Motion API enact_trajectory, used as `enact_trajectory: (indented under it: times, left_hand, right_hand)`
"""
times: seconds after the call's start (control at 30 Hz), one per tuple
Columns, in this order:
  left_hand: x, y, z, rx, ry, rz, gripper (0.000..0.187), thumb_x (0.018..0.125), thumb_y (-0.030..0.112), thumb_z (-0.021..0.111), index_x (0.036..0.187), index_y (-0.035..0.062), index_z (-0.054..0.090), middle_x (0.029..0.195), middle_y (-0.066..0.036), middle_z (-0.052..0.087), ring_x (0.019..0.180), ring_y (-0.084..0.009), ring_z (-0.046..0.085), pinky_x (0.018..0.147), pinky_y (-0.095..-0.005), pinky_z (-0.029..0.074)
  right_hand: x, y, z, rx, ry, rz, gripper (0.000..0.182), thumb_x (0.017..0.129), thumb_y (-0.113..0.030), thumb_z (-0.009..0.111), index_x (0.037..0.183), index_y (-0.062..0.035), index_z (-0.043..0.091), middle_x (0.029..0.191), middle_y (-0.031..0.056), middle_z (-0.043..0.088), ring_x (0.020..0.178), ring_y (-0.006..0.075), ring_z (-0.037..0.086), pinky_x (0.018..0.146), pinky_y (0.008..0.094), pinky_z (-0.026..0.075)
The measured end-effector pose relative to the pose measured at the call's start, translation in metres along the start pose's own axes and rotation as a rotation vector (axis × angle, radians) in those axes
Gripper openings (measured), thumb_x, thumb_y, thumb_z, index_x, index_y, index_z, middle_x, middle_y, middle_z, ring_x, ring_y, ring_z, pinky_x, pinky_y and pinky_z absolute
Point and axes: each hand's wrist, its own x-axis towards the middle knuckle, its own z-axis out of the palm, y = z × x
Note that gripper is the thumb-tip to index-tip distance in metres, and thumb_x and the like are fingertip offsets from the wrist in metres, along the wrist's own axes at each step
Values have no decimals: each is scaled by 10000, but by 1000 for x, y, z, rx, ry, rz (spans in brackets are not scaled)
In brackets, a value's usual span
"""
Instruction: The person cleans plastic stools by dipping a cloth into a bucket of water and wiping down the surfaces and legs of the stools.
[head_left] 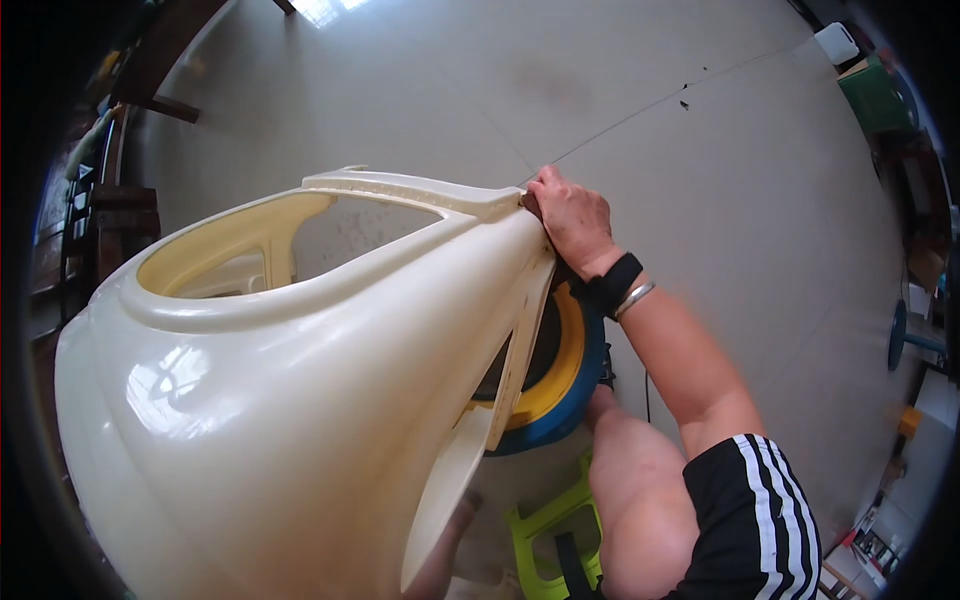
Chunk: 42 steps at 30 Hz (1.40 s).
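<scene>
A large, glossy cream-coloured moulded shell (pixel 300 400) with big openings fills the left and middle of the view, tilted in front of me. At its upper right corner, my right hand (pixel 570 215) is closed, pressing a small dark brown piece (pixel 533 204) against the edge. What that piece is made of, I cannot make out. My right wrist wears a black band and a silver bracelet. Under the shell's right side shows a round blue and yellow object (pixel 575 365) with a dark centre. My left hand is out of sight, possibly behind the shell.
A lime green plastic stool (pixel 555 530) stands by my bare leg (pixel 640 490). Grey tiled floor (pixel 650 100) spreads around, with dark specks at the upper right. Dark wooden furniture (pixel 125 215) lines the left. A green box (pixel 875 95) and other household items sit along the right.
</scene>
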Motion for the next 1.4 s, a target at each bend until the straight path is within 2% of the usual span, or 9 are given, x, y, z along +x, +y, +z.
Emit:
enact_trajectory:
  times: [0.07, 0.17, 0.27, 0.37, 0.5, 0.7, 1.1, 1.3, 1.4]
  left_hand:
    - [7, -2, 7, 3, -21, 2, 636, 892, 435, 588, 1374, 60, 411, 1381, -99, 472, 1260, -257, 441, 1054, -439, 343]
    - [10, -7, 13, 6, -40, 1, 634, 893, 434, 587, 1374, 60, 412, 1380, -99, 472, 1259, -257, 442, 1053, -438, 345]
    - [12, -13, 15, -5, -54, 9, 632, 894, 433, 586, 1374, 59, 412, 1379, -99, 473, 1258, -257, 442, 1052, -438, 347]
    - [16, -18, 20, -11, -71, 19, 630, 895, 431, 585, 1373, 59, 412, 1379, -99, 473, 1257, -256, 443, 1050, -437, 348]
    - [16, -16, 19, 1, -81, 16, 628, 896, 430, 583, 1373, 58, 412, 1378, -99, 474, 1256, -256, 444, 1049, -436, 350]
    - [16, -12, 6, 5, -95, -23, 624, 898, 428, 581, 1372, 57, 413, 1377, -99, 475, 1254, -255, 446, 1046, -435, 353]
    - [11, -20, -7, -6, -114, -37, 617, 902, 423, 577, 1370, 56, 414, 1374, -99, 476, 1251, -254, 450, 1042, -433, 359]
    - [22, -17, -17, -12, -123, -17, 614, 903, 420, 575, 1369, 55, 414, 1373, -99, 477, 1249, -254, 451, 1039, -432, 362]
    - [25, -17, -17, -9, -121, -6, 612, 904, 419, 574, 1369, 55, 414, 1373, -99, 477, 1249, -254, 452, 1038, -431, 364]
  right_hand:
    - [-10, 3, -4, 37, 115, 97, 203, 903, -217, 568, 1004, -41, 573, 792, 147, 640, 762, 356, 618, 699, 431, 492]
    - [-21, 17, 0, 196, 206, -30, 236, 900, -232, 587, 991, -14, 592, 875, 151, 640, 779, 321, 612, 720, 404, 491]
    - [-26, 14, -29, 435, -11, 36, 172, 887, -158, 612, 970, -9, 626, 906, 133, 624, 816, 259, 613, 740, 347, 498]
    - [-23, -6, -45, 858, 7, 11, 73, 853, -105, 627, 873, -46, 665, 854, 93, 612, 828, 278, 602, 761, 345, 501]
    - [-18, -15, -52, 668, 56, -438, 167, 803, 49, 607, 896, -74, 672, 835, 56, 607, 807, 189, 619, 730, 265, 516]
    - [13, -32, -44, 323, 134, -780, 130, 750, 29, 627, 821, -79, 632, 787, 64, 607, 759, 254, 597, 678, 332, 519]
    - [24, -15, -13, -26, -90, -409, 55, 801, -37, 553, 842, -63, 580, 896, 143, 626, 918, 336, 601, 782, 417, 493]
    - [12, -20, -14, -102, -29, -361, 36, 814, -56, 560, 836, -35, 579, 776, 145, 588, 804, 308, 603, 703, 385, 494]
    - [2, -24, -34, 425, -161, -127, 75, 841, -109, 627, 881, -46, 616, 749, 76, 593, 756, 220, 591, 688, 314, 489]
